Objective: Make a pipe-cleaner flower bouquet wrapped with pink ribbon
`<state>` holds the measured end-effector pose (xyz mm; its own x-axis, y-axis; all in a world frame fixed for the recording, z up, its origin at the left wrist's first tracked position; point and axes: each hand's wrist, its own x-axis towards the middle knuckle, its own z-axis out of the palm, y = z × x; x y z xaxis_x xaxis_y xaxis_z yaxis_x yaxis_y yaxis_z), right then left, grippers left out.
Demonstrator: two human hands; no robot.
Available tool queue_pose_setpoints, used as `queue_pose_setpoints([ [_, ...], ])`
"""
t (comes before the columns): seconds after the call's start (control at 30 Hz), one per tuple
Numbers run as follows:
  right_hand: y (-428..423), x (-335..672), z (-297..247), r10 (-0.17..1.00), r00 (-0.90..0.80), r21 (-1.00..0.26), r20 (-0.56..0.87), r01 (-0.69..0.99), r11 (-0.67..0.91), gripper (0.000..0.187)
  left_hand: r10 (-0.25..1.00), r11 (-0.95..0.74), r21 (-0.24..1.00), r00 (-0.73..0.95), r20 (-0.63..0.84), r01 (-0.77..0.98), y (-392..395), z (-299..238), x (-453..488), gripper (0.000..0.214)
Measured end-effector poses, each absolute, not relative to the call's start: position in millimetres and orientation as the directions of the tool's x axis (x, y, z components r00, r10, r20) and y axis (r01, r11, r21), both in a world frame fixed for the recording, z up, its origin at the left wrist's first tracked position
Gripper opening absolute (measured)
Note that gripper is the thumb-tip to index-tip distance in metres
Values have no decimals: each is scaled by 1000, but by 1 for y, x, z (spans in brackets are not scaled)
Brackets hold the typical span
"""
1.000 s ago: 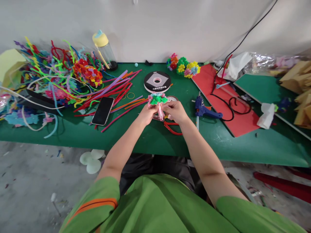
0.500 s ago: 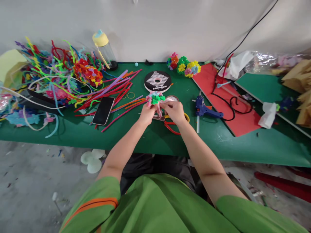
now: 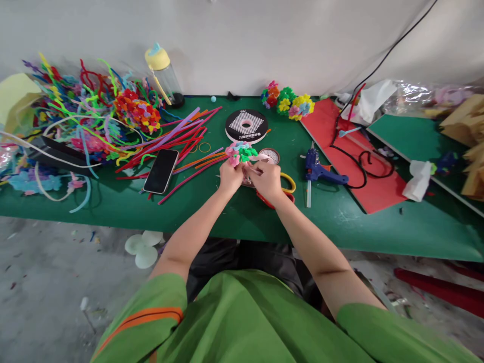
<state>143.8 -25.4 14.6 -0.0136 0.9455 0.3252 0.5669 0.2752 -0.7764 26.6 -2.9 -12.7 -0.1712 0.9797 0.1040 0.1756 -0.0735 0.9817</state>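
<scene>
Flower bunch [image 3: 241, 152]: held up over the middle of the green table [image 3: 113, 206], in front of the torso; pink, pale blue and green on top.
Left hand [image 3: 231, 176]: closed with the fingers round the bunch from its left side.
Right hand [image 3: 267, 177]: pinched at the fingertips on pale ribbon [image 3: 260, 157], just beside the bunch; cannot tell whether also touching it.
Scissors [image 3: 292, 181]: lying beneath and beside the right hand, partly covered; red and yellow at the handles.
Small reel [image 3: 271, 154]: just beyond the right hand.
Black-faced reel [image 3: 236, 132]: lying flat, just beyond the bunch.
Loose pipe cleaners [image 3: 172, 135]: strewn to the left, with a phone [image 3: 161, 171] beside.
Glue gun [image 3: 313, 165]: lying to the right, near a red board [image 3: 372, 194].
Flower balls [image 3: 285, 102]: grouped at the back, near the wall.
</scene>
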Motion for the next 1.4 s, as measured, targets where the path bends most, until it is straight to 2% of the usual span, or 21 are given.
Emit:
queue_pose_setpoints([
  [0.07,-28,140,10,928,-49,-720,370,616,320,34,976,-61,958,-185,116,280,-7,-7,27,15],
  [0.17,-29,137,0,881,-95,-595,464,703,389,29,967,-39,969,-235,99,246,-10,-3,29,10],
  [0.23,-29,136,-6,848,-121,-509,516,753,417,29,962,-14,991,-269,50,135,-9,-5,32,7],
  [0.3,-29,135,-8,816,-146,-427,559,793,434,32,964,3,998,-267,-19,-60,-9,-8,36,4],
  [0.43,-27,137,-7,759,-203,-276,619,848,452,33,981,96,860,-97,-166,-501,-8,-6,42,6],
  [0.5,-27,137,-6,738,-222,-222,637,864,452,33,978,136,790,-48,-205,-598,-10,-3,43,9],
  [0.63,-27,137,-8,730,-240,-178,640,878,445,33,955,210,739,-26,-294,-639,-13,-1,44,13],
  [0.83,-27,138,-10,797,-211,-221,566,892,393,31,947,223,728,-34,-320,-648,-15,-3,50,8],
  [0.97,-25,142,-7,822,-174,-261,542,895,361,29,948,237,769,-30,-316,-594,-17,1,51,4],
  [1.1,-22,146,-6,820,-111,-335,561,876,348,28,961,194,813,-60,-270,-549,-18,2,53,8],
  [1.27,-19,149,-1,868,14,-526,496,800,288,23,971,170,826,-52,-234,-537,-16,0,51,4],
  [1.4,-18,152,11,931,57,-763,360,593,258,16,976,130,847,-82,-200,-515,-13,1,45,13],
])
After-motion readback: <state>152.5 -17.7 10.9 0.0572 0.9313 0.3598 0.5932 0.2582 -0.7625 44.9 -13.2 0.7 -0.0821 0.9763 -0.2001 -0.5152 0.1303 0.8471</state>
